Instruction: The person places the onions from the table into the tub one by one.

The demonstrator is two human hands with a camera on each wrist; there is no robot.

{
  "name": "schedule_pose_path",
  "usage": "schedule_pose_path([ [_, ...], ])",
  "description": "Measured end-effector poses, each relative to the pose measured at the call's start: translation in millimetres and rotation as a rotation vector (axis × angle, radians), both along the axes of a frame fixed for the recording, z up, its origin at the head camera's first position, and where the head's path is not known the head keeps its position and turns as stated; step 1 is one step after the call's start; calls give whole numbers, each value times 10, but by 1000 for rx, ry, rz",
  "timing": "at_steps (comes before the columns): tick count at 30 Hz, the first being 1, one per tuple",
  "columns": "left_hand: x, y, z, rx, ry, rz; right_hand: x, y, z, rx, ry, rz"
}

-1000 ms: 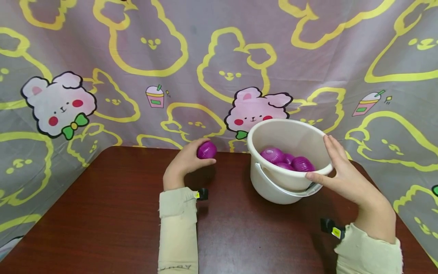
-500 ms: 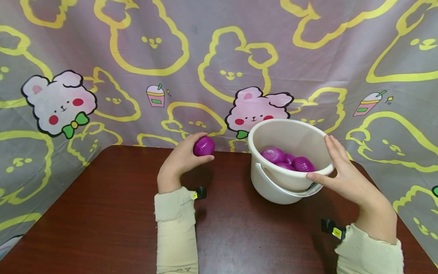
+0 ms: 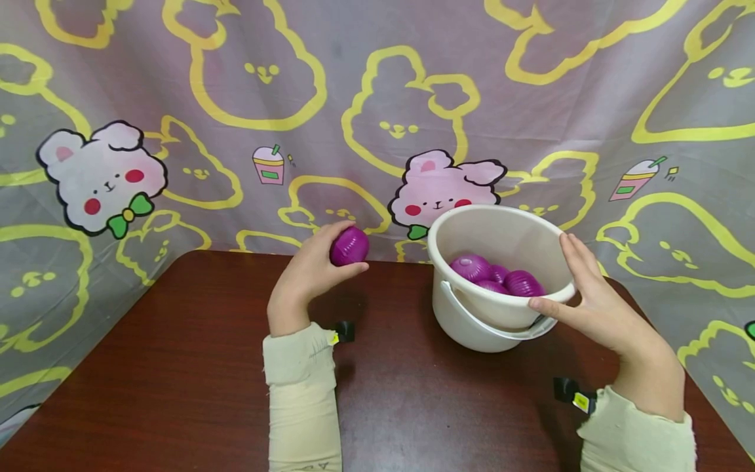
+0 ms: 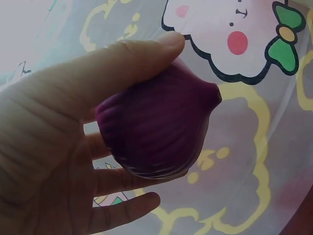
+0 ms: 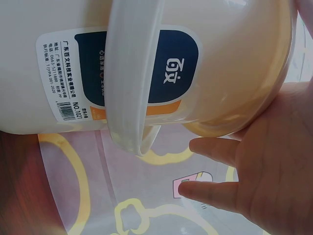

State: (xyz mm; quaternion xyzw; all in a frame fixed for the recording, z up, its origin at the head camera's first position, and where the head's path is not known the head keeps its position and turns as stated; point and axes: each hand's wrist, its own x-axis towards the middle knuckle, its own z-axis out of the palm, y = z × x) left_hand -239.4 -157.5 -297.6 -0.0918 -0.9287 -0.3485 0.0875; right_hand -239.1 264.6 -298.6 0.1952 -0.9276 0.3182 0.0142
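Observation:
A glossy purple onion (image 3: 350, 246) is held above the table in my left hand (image 3: 310, 271). The left wrist view shows my thumb laid across the onion (image 4: 156, 122) and the fingers behind it, its stubby neck pointing right. At the right stands a cream bucket (image 3: 472, 328) with several more purple onions (image 3: 470, 267) inside. My right hand (image 3: 607, 308) rests at the bucket's right rim, thumb on the near side and fingers spread along the right side. Two straight fingers (image 5: 215, 196) extend beside the bucket wall in the right wrist view.
The bucket's handle (image 3: 472, 321) hangs down its near side. A brown wooden table (image 3: 177, 367) lies beneath, backed by a grey cartoon-print cloth (image 3: 330, 98). A label (image 5: 63, 78) is stuck on the bucket.
My left hand has moved slightly left and up with the onion, away from the bucket. My right hand and the bucket have stayed in place.

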Motion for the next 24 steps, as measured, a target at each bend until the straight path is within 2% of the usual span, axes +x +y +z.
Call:
schedule_pose_path([
  [5, 50, -2, 59, -4, 41, 5, -3, -4, 7, 19, -18, -8],
  [14, 181, 20, 183, -19, 131, 19, -6, 7, -7, 12, 4, -4],
  [24, 265, 121, 276, -44, 211, -10, -7, 4, -3, 4, 2, -1],
])
